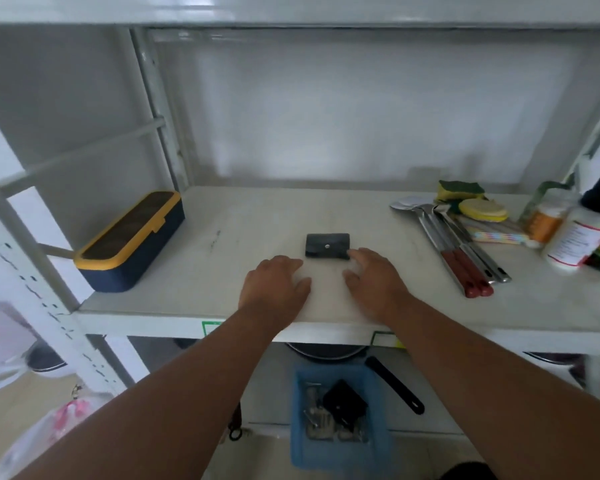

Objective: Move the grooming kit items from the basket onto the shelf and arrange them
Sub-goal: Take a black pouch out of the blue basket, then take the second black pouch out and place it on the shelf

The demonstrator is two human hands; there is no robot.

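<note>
A small black snap-button pouch point(327, 245) lies flat on the white shelf point(222, 237), near the middle. My right hand point(374, 282) rests on the shelf just below it, fingertips touching the pouch's right lower corner. My left hand point(274, 285) lies flat on the shelf to the left of it, apart from the pouch. Both hands hold nothing. Down on the floor stands the blue basket point(300, 445), holding another black pouch point(343, 401) and several metal grooming tools point(317, 422).
A navy box with a yellow rim point(129, 244) stands at the shelf's left. At the right lie spoons and knives point(458, 244), sponges point(471, 200) and bottles point(575, 233). A black pan point(392, 382) sits on the lower shelf. Plastic bags point(32, 427) lie at lower left.
</note>
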